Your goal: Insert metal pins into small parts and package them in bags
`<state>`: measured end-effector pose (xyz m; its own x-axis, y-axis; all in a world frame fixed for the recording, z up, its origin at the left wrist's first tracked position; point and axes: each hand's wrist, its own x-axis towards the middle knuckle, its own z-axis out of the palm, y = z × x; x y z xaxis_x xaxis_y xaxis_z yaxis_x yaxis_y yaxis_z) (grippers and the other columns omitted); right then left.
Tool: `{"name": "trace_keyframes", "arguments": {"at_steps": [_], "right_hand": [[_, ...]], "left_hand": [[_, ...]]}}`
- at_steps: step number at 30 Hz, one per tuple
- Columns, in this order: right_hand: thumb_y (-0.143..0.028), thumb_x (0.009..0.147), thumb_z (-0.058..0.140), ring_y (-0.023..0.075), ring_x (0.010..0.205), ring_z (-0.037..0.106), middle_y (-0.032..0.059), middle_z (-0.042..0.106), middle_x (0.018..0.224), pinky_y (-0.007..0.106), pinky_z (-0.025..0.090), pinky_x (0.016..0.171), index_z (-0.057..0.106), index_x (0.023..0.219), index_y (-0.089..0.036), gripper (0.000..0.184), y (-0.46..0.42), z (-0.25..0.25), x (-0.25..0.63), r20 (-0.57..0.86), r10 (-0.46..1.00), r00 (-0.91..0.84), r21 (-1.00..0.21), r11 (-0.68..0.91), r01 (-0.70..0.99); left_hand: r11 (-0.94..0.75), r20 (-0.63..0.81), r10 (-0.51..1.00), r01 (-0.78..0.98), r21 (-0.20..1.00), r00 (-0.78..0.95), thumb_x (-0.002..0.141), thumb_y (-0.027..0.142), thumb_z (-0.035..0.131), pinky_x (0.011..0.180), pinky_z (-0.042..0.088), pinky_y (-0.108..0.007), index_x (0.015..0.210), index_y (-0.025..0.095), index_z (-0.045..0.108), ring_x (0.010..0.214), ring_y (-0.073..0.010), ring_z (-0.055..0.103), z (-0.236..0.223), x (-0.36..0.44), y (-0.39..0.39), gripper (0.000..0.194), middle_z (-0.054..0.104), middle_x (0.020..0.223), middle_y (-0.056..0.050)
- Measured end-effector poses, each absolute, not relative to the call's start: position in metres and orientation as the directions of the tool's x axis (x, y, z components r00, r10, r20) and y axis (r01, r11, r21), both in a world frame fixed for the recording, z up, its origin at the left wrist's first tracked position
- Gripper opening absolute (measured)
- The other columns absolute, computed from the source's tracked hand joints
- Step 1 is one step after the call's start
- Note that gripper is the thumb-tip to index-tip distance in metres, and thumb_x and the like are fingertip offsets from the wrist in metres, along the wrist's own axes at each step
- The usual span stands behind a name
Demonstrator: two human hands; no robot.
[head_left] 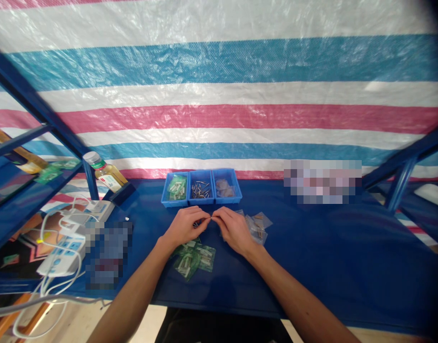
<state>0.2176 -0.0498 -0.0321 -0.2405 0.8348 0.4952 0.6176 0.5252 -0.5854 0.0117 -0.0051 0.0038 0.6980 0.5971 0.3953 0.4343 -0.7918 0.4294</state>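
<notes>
My left hand (185,226) and my right hand (233,231) meet above the blue tabletop, fingertips pinched together. A thin, small metal pin (211,218) shows between them, too small to make out in detail. Just behind my hands stand three blue plastic bins (200,187): the left one holds green-printed packets, the middle one loose metal pins, the right one clear bags. Green-printed plastic bags (194,259) lie under my left wrist. Clear bags of small metal parts (258,227) lie beside my right hand.
A white power strip (61,252) with tangled cables lies at the left edge of the table. A bottle of yellow liquid (106,171) stands at the back left. Blue metal shelf frames (401,176) flank the table, and a striped tarp (219,114) hangs behind it. Two pixelated patches cover objects.
</notes>
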Motion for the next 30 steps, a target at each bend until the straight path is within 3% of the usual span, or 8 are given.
{"name": "trace_keyframes", "arguments": {"at_steps": [8,19,24,30], "right_hand": [[-0.025,0.106,0.05,0.0211,0.088,0.066,0.0057,0.069,0.096,0.032,0.052,0.082,0.064,0.109,-0.024,0.014,-0.0508,-0.032,0.2185,0.49,0.836,-0.248,-0.606,0.531,0.593],[-0.025,0.107,0.047,0.0198,0.082,0.066,0.005,0.068,0.091,0.031,0.051,0.077,0.065,0.098,-0.024,0.019,-0.0499,-0.0312,0.218,0.489,0.843,-0.225,-0.586,0.508,0.631],[-0.024,0.106,0.049,0.0214,0.091,0.067,0.0058,0.07,0.1,0.032,0.051,0.081,0.062,0.112,-0.024,0.014,-0.0498,-0.032,0.2193,0.488,0.837,-0.247,-0.604,0.528,0.597],[-0.024,0.107,0.047,0.0196,0.084,0.066,0.0053,0.069,0.094,0.03,0.051,0.077,0.065,0.101,-0.024,0.019,-0.0496,-0.0303,0.2197,0.493,0.838,-0.233,-0.581,0.516,0.629]], "left_hand": [[-0.789,0.39,0.601,0.441,0.427,0.698,0.1,0.022,0.055,0.07,0.05,-0.027,0.096,0.017,0.072,0.078,-0.0162,0.065,0.0055,0.011,-0.0052,0.019,0.071,0.083,-0.006],[-0.79,0.407,0.601,0.437,0.429,0.688,0.1,0.024,0.056,0.071,0.051,-0.027,0.098,0.017,0.073,0.077,-0.0161,0.065,0.0046,0.0115,-0.0054,0.019,0.071,0.083,-0.006],[-0.78,0.4,0.615,0.449,0.436,0.679,0.1,0.023,0.056,0.069,0.05,-0.026,0.097,0.017,0.073,0.077,-0.0157,0.064,0.0036,0.0101,-0.0048,0.017,0.071,0.085,-0.006],[-0.782,0.407,0.612,0.446,0.434,0.678,0.101,0.026,0.055,0.07,0.051,-0.026,0.099,0.017,0.074,0.077,-0.0158,0.065,0.0021,0.0097,-0.0042,0.021,0.071,0.084,-0.006]]}}
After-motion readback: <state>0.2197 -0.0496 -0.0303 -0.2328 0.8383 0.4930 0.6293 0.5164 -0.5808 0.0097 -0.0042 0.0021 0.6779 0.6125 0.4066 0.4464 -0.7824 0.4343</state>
